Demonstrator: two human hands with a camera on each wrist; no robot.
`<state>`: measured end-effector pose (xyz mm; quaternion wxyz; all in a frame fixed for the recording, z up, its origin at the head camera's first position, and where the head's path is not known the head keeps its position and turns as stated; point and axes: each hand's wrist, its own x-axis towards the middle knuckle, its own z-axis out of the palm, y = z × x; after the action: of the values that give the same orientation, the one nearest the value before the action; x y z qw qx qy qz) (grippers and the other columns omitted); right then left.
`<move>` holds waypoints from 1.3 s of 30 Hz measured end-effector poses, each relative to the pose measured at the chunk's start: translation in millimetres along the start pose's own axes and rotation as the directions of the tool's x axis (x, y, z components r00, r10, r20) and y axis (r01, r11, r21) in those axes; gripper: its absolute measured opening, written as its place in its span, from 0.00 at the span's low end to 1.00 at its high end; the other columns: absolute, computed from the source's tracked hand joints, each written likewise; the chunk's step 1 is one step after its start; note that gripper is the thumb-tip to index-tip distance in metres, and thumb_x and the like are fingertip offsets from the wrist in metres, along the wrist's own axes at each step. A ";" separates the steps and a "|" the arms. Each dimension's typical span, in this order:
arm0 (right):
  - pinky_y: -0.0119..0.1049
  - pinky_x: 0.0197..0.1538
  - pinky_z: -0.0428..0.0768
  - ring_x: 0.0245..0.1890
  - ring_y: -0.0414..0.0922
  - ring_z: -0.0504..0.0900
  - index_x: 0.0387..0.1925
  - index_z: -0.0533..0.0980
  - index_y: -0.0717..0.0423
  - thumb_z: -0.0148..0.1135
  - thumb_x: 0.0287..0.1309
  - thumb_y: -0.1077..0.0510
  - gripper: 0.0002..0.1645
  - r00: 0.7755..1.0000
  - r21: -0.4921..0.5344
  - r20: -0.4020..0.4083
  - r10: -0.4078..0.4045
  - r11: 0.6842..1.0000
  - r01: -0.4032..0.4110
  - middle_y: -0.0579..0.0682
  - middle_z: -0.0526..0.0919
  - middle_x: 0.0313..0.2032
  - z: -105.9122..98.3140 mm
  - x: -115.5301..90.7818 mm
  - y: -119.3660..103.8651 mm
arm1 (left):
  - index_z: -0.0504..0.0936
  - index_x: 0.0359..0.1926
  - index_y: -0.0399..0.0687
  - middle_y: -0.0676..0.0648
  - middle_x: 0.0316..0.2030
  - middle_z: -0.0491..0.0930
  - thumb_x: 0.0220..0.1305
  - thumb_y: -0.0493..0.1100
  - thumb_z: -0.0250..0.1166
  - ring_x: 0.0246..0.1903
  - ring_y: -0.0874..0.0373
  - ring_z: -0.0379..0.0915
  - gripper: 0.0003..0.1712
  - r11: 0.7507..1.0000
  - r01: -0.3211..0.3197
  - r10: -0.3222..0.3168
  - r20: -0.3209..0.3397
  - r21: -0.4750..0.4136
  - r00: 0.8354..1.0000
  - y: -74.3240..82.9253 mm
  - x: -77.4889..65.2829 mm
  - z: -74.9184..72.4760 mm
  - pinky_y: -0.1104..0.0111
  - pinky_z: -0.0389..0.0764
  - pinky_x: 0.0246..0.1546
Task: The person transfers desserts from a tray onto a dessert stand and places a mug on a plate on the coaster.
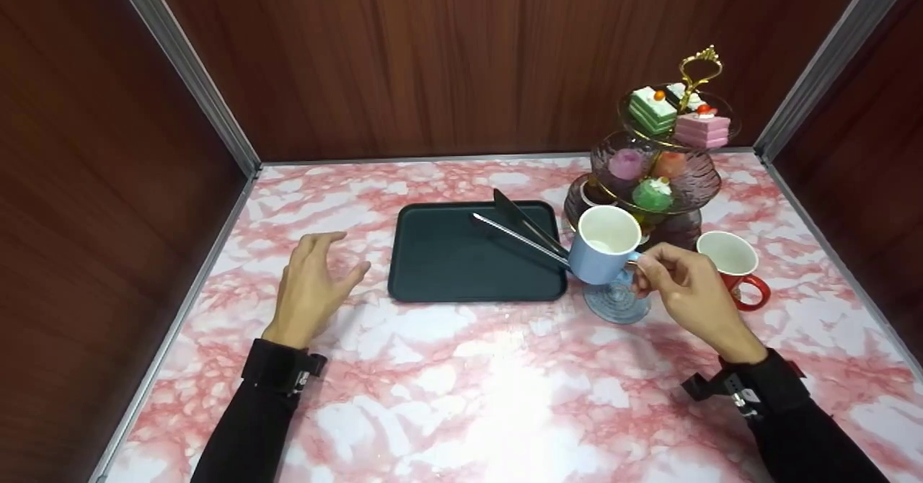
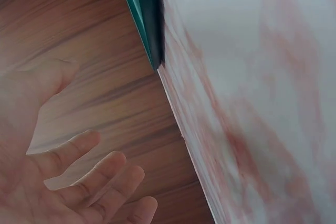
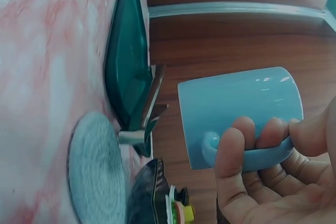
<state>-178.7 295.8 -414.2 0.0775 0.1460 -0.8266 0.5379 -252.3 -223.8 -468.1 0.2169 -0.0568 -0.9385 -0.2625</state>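
My right hand (image 1: pixel 689 295) grips a light blue mug (image 3: pixel 236 108) by its handle, with the fingers curled through and the thumb near the rim. In the head view the mug is upright, its white inside showing, and it partly covers a round blue-grey coaster (image 1: pixel 619 308). The right wrist view has the mug held well above the table, apart from the coaster. Left of a dark green tray (image 1: pixel 447 270), my left hand (image 1: pixel 310 288) hovers with fingers spread and nothing in it. Metal tongs (image 1: pixel 523 239) lie across the tray's right side, their near end behind the mug.
Behind the mug rises a three-tier stand (image 1: pixel 710 187) with a gold handle, bearing cake slices and small round cakes. A red mug (image 1: pixel 728 256), white inside, stands right of my right hand. Wood-patterned panels (image 1: pixel 447 58) enclose the pink marbled table (image 1: pixel 433 396).
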 end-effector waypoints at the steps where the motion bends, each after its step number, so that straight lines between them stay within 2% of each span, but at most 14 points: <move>1: 0.39 0.32 0.81 0.27 0.54 0.80 0.34 0.76 0.63 0.52 0.63 0.55 0.14 1.000 -0.001 -0.007 0.002 1.000 -0.002 0.61 0.78 0.26 -2.0 -0.4 4.2 | 0.71 0.58 0.60 0.49 0.53 0.71 0.46 0.66 0.66 0.49 0.51 0.71 0.38 1.000 0.005 -0.005 0.003 0.001 1.000 -1.6 0.3 0.2 0.55 0.74 0.46; 7: 0.39 0.32 0.80 0.26 0.52 0.79 0.32 0.75 0.61 0.53 0.62 0.52 0.15 0.999 -0.010 -0.046 0.024 1.000 -0.025 0.57 0.78 0.25 -11.9 -3.8 23.8 | 0.72 0.58 0.59 0.48 0.53 0.71 0.46 0.66 0.66 0.49 0.53 0.69 0.38 1.000 0.013 -0.013 0.011 0.012 1.000 -9.1 0.7 0.6 0.56 0.74 0.45; 15: 0.39 0.29 0.79 0.25 0.54 0.78 0.32 0.75 0.63 0.52 0.63 0.54 0.15 0.998 -0.024 -0.039 0.043 0.999 -0.044 0.61 0.76 0.25 -20.6 -9.0 25.1 | 0.71 0.59 0.61 0.47 0.53 0.70 0.47 0.67 0.65 0.44 0.53 0.67 0.38 0.999 0.039 -0.040 0.031 0.037 0.999 -18.2 -1.1 0.4 0.57 0.71 0.39; 26: 0.34 0.25 0.76 0.24 0.54 0.77 0.30 0.74 0.64 0.52 0.64 0.56 0.14 0.996 -0.112 -0.044 0.075 0.991 -0.079 0.64 0.77 0.24 -20.4 -16.5 7.3 | 0.70 0.60 0.59 0.45 0.54 0.69 0.47 0.67 0.65 0.51 0.50 0.67 0.40 0.998 0.043 -0.044 0.037 0.042 0.998 -23.7 -0.8 0.5 0.52 0.70 0.43; 35: 0.35 0.25 0.75 0.23 0.54 0.77 0.28 0.76 0.59 0.52 0.63 0.57 0.11 0.997 -0.166 -0.030 0.072 0.983 -0.076 0.61 0.78 0.22 -19.7 -15.8 18.7 | 0.68 0.62 0.59 0.45 0.56 0.68 0.47 0.68 0.65 0.53 0.48 0.65 0.42 0.997 0.055 -0.058 0.061 0.057 0.996 -26.6 -1.1 -0.5 0.50 0.69 0.45; 39: 0.35 0.24 0.74 0.22 0.53 0.77 0.28 0.76 0.59 0.52 0.63 0.58 0.11 0.997 -0.190 -0.028 0.076 0.979 -0.080 0.59 0.78 0.22 -19.7 -14.4 33.7 | 0.67 0.63 0.60 0.46 0.57 0.67 0.46 0.69 0.64 0.55 0.47 0.64 0.43 0.996 0.057 -0.062 0.078 0.064 0.995 -27.4 -1.6 -1.1 0.49 0.68 0.45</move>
<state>-176.6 328.8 -439.4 0.0786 0.0997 -0.8787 0.4603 -256.4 -247.8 -480.8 0.1727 -0.0327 -0.9554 -0.2374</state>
